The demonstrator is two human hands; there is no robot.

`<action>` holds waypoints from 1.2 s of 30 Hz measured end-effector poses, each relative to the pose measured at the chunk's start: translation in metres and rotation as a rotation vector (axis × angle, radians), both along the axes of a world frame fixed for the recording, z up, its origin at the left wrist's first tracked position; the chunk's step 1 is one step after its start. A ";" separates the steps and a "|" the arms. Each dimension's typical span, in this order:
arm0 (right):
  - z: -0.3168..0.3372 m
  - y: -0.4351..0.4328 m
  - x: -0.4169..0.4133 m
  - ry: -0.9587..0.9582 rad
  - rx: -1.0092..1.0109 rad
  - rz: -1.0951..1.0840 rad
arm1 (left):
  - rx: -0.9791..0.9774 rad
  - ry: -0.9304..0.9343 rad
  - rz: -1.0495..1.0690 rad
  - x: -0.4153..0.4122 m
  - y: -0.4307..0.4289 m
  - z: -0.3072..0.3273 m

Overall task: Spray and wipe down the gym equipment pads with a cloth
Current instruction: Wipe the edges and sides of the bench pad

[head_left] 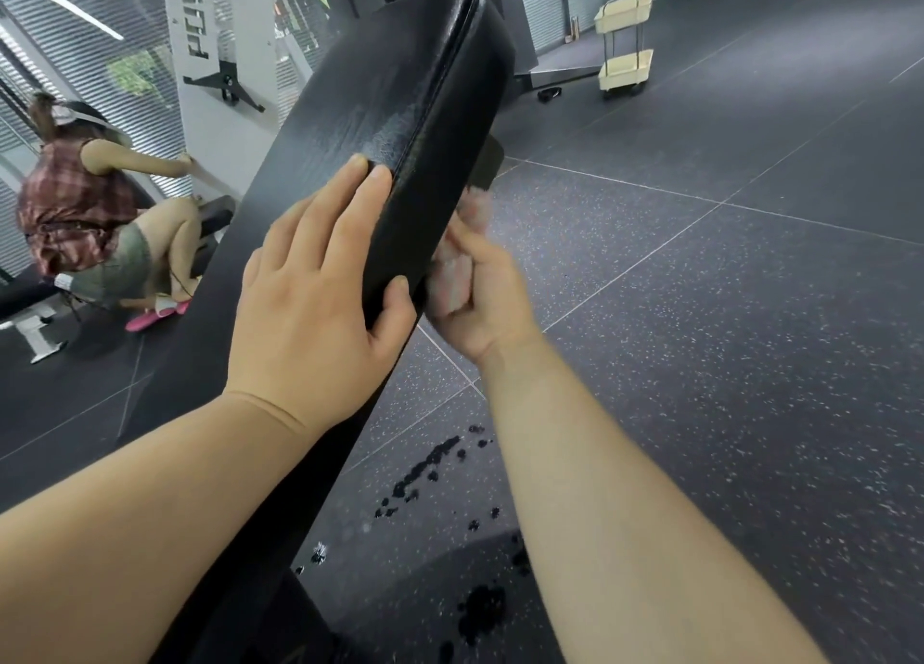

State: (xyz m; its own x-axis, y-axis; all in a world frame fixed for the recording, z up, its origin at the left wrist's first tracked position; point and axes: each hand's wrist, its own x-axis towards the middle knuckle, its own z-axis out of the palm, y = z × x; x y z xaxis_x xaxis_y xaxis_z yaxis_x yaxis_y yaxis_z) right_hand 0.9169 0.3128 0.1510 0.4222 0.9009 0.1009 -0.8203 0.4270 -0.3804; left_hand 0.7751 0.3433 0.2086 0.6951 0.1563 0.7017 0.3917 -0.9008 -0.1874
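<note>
Left fingers (350,198) flat on pad (390,88), cloth (456,283) at its side, cart (625,38) beyond.

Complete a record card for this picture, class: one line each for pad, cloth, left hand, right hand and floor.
Pad: black, tilted upward, sheen on top
Cloth: pink, bunched, pressed to the pad's side
Left hand: flat on the pad's top, thumb over its edge
Right hand: grips the cloth
Floor: dark speckled tiles, wet drops below the pad
</note>
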 end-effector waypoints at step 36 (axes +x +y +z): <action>-0.075 0.016 -0.129 0.071 0.077 -0.008 | -0.154 0.081 0.056 -0.047 -0.012 -0.015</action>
State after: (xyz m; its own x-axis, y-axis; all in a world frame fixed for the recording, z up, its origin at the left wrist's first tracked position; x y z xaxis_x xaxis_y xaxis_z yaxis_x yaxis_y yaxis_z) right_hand 0.7882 0.3291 0.0758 0.4380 0.8881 0.1393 -0.8404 0.4596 -0.2873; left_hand 0.7276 0.3318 0.1931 0.7358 0.2975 0.6083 0.4311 -0.8986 -0.0819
